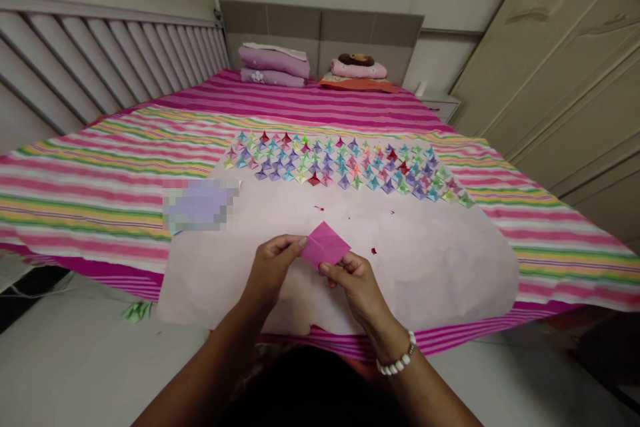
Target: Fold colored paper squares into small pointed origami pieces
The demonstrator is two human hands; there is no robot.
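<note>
Between my two hands is a pink square of paper (326, 245), turned so that one corner points away from me. My left hand (274, 265) pinches its left corner between thumb and fingers. With the thumb on top and fingers beneath, my right hand (356, 281) grips its lower right edge. Both hands are above a large white sheet (450, 253). Rows of small folded paper pieces (327, 163) in many colours stand along the far part of that sheet. Small dark red scraps (373, 251) lie on it nearer to me.
A blurred-out stack (200, 205) lies at the sheet's left edge. Underneath is a striped bed cover (100, 180). Folded bedding (275, 65) sits by the headboard (295, 27). On the floor at left lies a green folded paper (137, 311).
</note>
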